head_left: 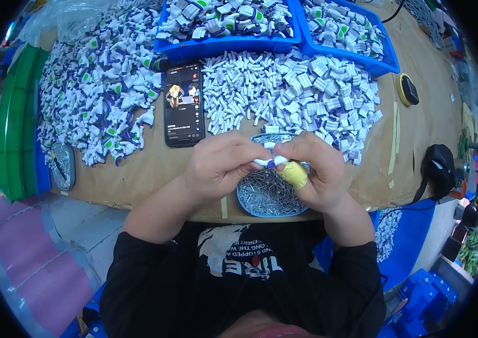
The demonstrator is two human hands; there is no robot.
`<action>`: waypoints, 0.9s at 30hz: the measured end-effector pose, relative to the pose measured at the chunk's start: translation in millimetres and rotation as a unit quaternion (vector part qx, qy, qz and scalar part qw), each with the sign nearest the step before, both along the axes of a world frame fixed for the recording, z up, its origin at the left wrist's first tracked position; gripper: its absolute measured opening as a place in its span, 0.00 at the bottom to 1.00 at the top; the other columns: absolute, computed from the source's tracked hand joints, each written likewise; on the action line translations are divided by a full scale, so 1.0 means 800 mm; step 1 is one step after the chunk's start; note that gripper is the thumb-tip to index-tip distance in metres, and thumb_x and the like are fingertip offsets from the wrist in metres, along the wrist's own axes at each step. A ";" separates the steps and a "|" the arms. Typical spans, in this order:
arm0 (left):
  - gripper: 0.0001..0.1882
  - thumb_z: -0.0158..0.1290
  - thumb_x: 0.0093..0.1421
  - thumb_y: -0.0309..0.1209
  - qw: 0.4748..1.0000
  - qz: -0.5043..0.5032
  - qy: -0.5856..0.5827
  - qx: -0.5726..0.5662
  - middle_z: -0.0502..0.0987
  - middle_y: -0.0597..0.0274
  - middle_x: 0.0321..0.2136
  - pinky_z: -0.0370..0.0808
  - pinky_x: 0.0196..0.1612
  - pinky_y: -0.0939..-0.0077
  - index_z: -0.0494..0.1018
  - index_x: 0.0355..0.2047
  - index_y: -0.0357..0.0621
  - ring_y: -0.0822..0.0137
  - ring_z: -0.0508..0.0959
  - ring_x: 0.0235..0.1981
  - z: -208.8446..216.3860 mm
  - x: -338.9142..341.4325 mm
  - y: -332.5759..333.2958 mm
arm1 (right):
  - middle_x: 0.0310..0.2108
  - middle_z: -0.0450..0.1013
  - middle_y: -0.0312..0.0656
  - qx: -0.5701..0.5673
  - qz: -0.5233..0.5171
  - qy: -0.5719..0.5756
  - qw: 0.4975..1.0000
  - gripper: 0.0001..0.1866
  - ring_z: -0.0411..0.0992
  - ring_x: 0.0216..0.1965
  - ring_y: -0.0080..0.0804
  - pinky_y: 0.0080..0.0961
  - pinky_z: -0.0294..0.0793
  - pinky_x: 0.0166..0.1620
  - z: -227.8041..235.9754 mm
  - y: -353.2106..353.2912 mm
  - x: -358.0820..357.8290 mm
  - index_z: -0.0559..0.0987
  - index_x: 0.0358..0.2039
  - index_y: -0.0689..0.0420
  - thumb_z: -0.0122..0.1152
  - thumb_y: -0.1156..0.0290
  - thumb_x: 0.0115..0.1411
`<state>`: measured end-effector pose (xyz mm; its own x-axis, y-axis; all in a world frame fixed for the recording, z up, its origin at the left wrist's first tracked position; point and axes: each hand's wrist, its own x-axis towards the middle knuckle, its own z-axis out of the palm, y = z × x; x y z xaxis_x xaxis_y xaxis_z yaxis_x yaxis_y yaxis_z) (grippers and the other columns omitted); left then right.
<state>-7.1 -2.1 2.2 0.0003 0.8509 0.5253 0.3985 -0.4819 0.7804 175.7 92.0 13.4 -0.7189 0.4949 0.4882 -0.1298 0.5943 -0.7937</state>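
Note:
My left hand [216,162] and my right hand [327,169] meet at the table's front, both pinching a small white plastic piece with purple on it [273,162]. Their fingertips hide part of the piece. A yellow wrap [294,174] covers one finger of the right hand. Right below the hands stands a tub of thin metal pins [267,197], partly covered by them. Beyond my fingers lie a heap of short white tubes [230,93] and, to its right, a heap of ribbed white and purple pieces [329,96].
A phone with a lit screen [184,107] lies left of the tubes. White, purple and green figure parts [104,84] spread at the left beside a green crate [16,124]. Blue bins [228,46] line the back. A small clear dish [63,166] sits at the left edge.

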 end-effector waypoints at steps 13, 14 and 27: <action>0.13 0.53 0.62 0.34 0.856 -0.064 -0.365 -0.361 0.71 0.71 0.18 0.62 0.22 0.87 0.77 0.34 0.33 0.83 0.66 0.19 -0.002 0.004 -0.008 | 0.27 0.67 0.45 0.136 -0.033 -0.131 0.981 0.29 0.69 0.26 0.45 0.35 0.68 0.28 -0.015 -0.008 -0.009 0.71 0.38 0.61 0.74 0.58 0.42; 0.13 0.53 0.62 0.34 0.855 -0.064 -0.366 -0.361 0.71 0.71 0.18 0.62 0.22 0.87 0.77 0.34 0.33 0.83 0.66 0.19 -0.003 0.002 -0.007 | 0.27 0.67 0.45 0.136 -0.033 -0.131 0.981 0.29 0.69 0.26 0.45 0.35 0.68 0.28 -0.015 -0.010 -0.009 0.71 0.38 0.61 0.74 0.58 0.42; 0.12 0.54 0.61 0.32 0.785 -0.085 -0.472 -0.393 0.68 0.71 0.15 0.60 0.18 0.88 0.77 0.30 0.33 0.83 0.62 0.14 0.001 0.014 -0.009 | 0.19 0.65 0.43 0.152 -0.030 -0.095 0.983 0.25 0.67 0.18 0.39 0.31 0.64 0.20 -0.016 -0.012 -0.007 0.71 0.28 0.62 0.71 0.53 0.45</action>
<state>4.1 -9.3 3.2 0.0754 0.9416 -0.3281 -0.5527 0.3133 0.7722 169.7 82.3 0.9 -0.7858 0.3907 0.4794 0.0456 0.8097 -0.5851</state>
